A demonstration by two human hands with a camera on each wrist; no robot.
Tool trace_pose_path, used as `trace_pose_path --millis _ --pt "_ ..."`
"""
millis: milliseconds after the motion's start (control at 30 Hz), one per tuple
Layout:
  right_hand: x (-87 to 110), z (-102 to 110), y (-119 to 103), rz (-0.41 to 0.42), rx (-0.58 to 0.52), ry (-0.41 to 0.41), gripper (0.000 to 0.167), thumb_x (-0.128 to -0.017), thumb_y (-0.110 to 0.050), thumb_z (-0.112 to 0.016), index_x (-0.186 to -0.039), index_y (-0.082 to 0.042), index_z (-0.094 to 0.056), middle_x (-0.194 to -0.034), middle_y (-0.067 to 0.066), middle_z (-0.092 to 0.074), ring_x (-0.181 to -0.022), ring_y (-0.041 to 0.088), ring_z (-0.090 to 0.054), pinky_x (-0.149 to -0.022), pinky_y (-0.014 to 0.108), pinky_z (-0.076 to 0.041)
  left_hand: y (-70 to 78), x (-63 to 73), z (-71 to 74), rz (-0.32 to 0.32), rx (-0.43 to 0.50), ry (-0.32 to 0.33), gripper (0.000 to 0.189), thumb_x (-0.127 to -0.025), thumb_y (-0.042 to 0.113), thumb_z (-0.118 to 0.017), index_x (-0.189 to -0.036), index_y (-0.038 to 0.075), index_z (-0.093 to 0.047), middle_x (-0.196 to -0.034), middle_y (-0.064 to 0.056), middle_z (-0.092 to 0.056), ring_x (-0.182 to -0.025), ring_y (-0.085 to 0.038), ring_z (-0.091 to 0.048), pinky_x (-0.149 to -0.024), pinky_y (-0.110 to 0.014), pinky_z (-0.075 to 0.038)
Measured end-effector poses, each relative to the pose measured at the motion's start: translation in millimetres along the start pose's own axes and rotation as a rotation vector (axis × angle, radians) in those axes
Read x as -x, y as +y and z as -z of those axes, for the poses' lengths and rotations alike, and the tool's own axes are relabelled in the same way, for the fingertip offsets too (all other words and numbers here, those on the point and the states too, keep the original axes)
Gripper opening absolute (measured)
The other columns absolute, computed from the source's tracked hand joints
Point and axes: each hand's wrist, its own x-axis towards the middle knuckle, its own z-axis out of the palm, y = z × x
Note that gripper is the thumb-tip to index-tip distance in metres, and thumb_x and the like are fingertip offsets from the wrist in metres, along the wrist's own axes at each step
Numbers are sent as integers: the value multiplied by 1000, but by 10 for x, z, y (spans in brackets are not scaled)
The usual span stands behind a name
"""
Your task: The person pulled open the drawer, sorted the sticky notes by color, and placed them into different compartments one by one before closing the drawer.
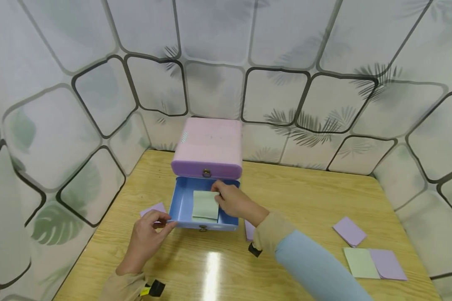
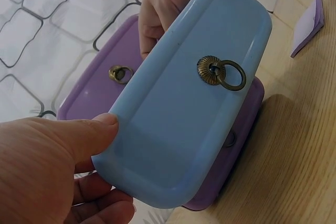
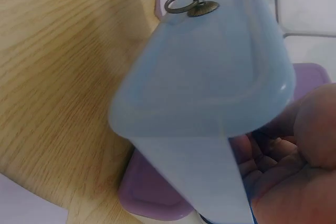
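Note:
A blue drawer [image 1: 178,200] stands pulled out from a small pink and purple cabinet [image 1: 212,142]. My left hand [image 1: 148,234] grips the drawer's front left corner; in the left wrist view its thumb lies on the blue front [image 2: 168,108], with fingers underneath. Inside the drawer lies a pale green sticky note pad [image 1: 205,205]. Reaching in over the right side, my right hand [image 1: 235,202] pinches the pad's upper right edge with thumb and curled fingers. The drawer front hides those fingertips in the left wrist view. A brass ring pull [image 2: 223,73] hangs on the front.
Purple sticky notes lie left of the drawer [image 1: 156,207] and by the right sleeve [image 1: 250,230]. Farther right on the wooden table [image 1: 294,188] are a purple pad [image 1: 349,231], a green pad [image 1: 361,263] and another purple pad [image 1: 388,264]. A patterned wall covering [image 1: 218,88] rises behind.

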Motion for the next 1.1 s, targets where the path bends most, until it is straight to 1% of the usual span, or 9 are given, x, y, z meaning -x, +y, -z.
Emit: trace_pose_path --millis 67,200,367,433,500,600,800,900,1100 --pt "-24 -19 1 -7 30 11 25 -103 -18 -44 -128 -13 -49 -101 3 -64 -83 8 -59 -71 28 -49 4 3 -1 -10 -1 7 20 -73 3 -83 -83 6 -67 -80 0 -61 -71 -11 -62 -61 -30 -57" --pt "-60 -50 1 -6 77 31 24 -103 -17 -44 -126 -12 -49 -103 5 -64 -81 12 -59 -73 29 -49 -6 6 -5 -23 -2 7 20 -73 3 -83 -83 6 -66 -80 0 -61 -71 -11 -62 -61 -28 -57" --pt "-103 -79 4 35 202 86 21 -100 -13 -49 -120 -8 -54 -107 9 -65 -92 18 -62 -78 32 -52 -2 9 -2 -17 1 7 19 -74 4 -83 -84 7 -67 -80 0 -61 -72 -11 -61 -61 -28 -57" --pt "-121 -90 17 63 264 116 20 -98 -11 -52 -117 -6 -55 -104 10 -66 -92 21 -64 -77 33 -53 4 12 -3 -9 6 7 19 -74 4 -83 -84 7 -67 -81 1 -61 -72 -10 -61 -61 -29 -57" --pt "-137 -99 32 89 312 141 18 -97 -10 -54 -114 -5 -57 -100 10 -66 -89 22 -64 -75 34 -53 4 15 -5 -2 7 6 20 -74 4 -83 -84 7 -67 -81 1 -61 -72 -9 -61 -61 -29 -57" --pt "-153 -107 45 111 344 163 16 -95 -8 -56 -111 -4 -58 -97 10 -66 -86 22 -64 -73 34 -53 -3 15 -6 -10 -6 4 20 -74 4 -83 -85 7 -66 -81 1 -61 -72 -9 -60 -61 -28 -56" --pt "-162 -120 31 96 366 130 18 -95 -8 -57 -113 -3 -60 -101 10 -67 -90 22 -65 -75 33 -54 -4 14 -7 -35 -22 5 22 -72 3 -83 -85 8 -66 -80 1 -60 -72 -9 -60 -62 -28 -56" --pt "-156 -128 11 93 383 117 18 -95 -9 -58 -113 -4 -60 -100 10 -67 -88 22 -65 -74 34 -54 -1 17 -7 -24 -19 2 23 -72 3 -83 -85 8 -66 -81 2 -59 -73 -8 -60 -62 -28 -57" --pt "-138 -129 -14 101 404 99 16 -93 -9 -61 -108 -4 -62 -95 9 -66 -83 21 -65 -69 32 -54 -12 18 -3 2 -25 -12 23 -73 4 -83 -86 9 -66 -82 2 -60 -74 -7 -59 -63 -28 -57"
